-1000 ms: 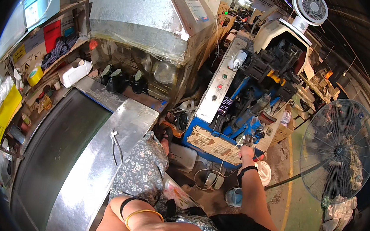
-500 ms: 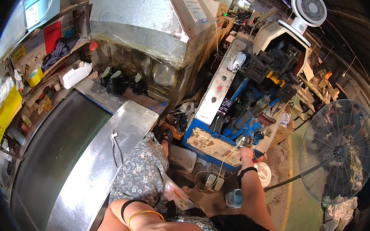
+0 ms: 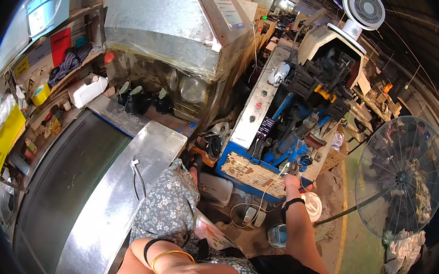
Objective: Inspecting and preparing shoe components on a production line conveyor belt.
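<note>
My right hand reaches forward to the front edge of the blue machine. Its fingers are closed around a small dark handle-like piece beside the blue metal parts, and a pale cable runs down next to it. A black band circles that wrist. At the lower edge, close to my body, lies my left arm with a black band and a gold bangle; the fingers of that hand are hidden. Patterned grey floral cloth covers my lap.
A steel plate with pincers on it borders a dark conveyor belt at left. A metal hood stands behind. At right are a large caged fan, a white bucket and white foot pedals on the floor.
</note>
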`<state>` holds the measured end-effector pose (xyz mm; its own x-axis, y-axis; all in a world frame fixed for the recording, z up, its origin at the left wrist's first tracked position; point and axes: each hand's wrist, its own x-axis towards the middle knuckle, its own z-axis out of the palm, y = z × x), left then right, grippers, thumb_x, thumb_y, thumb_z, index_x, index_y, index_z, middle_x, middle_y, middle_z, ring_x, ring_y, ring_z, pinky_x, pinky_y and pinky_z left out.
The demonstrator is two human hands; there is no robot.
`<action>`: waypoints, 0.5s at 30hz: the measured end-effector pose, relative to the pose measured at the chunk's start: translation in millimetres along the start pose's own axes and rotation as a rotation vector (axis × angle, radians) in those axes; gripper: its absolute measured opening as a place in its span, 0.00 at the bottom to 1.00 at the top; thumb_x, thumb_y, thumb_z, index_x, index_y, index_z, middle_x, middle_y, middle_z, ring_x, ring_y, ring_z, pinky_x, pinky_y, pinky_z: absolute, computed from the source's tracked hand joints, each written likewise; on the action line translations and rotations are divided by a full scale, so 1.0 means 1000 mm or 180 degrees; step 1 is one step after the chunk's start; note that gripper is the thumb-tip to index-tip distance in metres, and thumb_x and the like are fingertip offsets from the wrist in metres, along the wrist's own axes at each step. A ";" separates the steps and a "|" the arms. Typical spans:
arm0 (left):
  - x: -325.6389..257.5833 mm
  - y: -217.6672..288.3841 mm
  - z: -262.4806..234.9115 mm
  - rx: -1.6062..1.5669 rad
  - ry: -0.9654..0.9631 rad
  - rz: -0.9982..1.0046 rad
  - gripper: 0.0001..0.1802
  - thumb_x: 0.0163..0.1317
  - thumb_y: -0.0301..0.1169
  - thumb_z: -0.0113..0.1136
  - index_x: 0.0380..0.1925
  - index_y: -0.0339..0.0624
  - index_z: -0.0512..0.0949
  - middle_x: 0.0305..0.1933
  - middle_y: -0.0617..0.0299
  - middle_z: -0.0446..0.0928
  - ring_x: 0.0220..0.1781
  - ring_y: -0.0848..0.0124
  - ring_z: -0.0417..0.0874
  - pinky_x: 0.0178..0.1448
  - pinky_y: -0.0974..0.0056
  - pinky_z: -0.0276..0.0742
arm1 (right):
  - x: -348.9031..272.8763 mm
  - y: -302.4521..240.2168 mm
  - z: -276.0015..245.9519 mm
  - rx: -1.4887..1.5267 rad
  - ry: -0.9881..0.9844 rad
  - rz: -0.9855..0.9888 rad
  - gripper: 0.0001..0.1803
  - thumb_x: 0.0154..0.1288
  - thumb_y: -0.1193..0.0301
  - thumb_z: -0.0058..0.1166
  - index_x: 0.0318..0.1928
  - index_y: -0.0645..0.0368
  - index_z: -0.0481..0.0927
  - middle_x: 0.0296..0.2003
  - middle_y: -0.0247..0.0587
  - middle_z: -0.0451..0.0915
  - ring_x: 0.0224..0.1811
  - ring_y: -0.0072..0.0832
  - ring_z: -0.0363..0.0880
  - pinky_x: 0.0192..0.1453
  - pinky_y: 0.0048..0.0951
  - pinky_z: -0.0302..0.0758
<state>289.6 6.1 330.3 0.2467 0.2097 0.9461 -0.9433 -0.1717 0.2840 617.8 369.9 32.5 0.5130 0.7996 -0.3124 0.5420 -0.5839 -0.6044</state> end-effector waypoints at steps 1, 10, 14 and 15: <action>0.001 0.001 0.001 0.0021 0.0050 0.0050 0.40 0.64 0.51 0.61 0.65 0.34 0.61 0.56 0.31 0.74 0.58 0.35 0.77 0.47 0.46 0.83 | 0.002 0.001 0.001 0.0040 0.0015 0.0009 0.13 0.60 0.67 0.53 0.31 0.66 0.81 0.23 0.44 0.83 0.21 0.32 0.82 0.29 0.32 0.78; 0.009 0.006 -0.001 0.0169 0.0123 0.0141 0.41 0.64 0.53 0.60 0.60 0.25 0.66 0.56 0.33 0.74 0.55 0.40 0.80 0.42 0.53 0.85 | -0.001 0.003 -0.002 0.0010 -0.0048 -0.0122 0.14 0.59 0.65 0.54 0.30 0.65 0.83 0.24 0.43 0.84 0.25 0.31 0.84 0.35 0.30 0.79; 0.002 0.011 -0.009 0.0140 0.0026 -0.0186 0.41 0.63 0.54 0.61 0.58 0.24 0.68 0.55 0.33 0.75 0.51 0.42 0.82 0.41 0.54 0.84 | -0.007 -0.002 -0.004 -0.0043 0.0025 -0.0061 0.13 0.58 0.65 0.54 0.30 0.64 0.82 0.23 0.42 0.84 0.24 0.31 0.84 0.35 0.31 0.79; 0.000 0.012 -0.010 0.0187 -0.0025 -0.0237 0.41 0.63 0.54 0.61 0.58 0.24 0.69 0.55 0.34 0.75 0.50 0.43 0.82 0.41 0.54 0.84 | -0.008 -0.003 -0.004 -0.0009 0.0062 0.0018 0.13 0.58 0.65 0.54 0.30 0.64 0.82 0.23 0.42 0.84 0.25 0.31 0.84 0.34 0.31 0.78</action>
<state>275.9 13.7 332.1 0.3176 0.2165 0.9232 -0.9077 -0.2121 0.3620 615.0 364.3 40.0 0.5290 0.7933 -0.3015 0.5408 -0.5889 -0.6006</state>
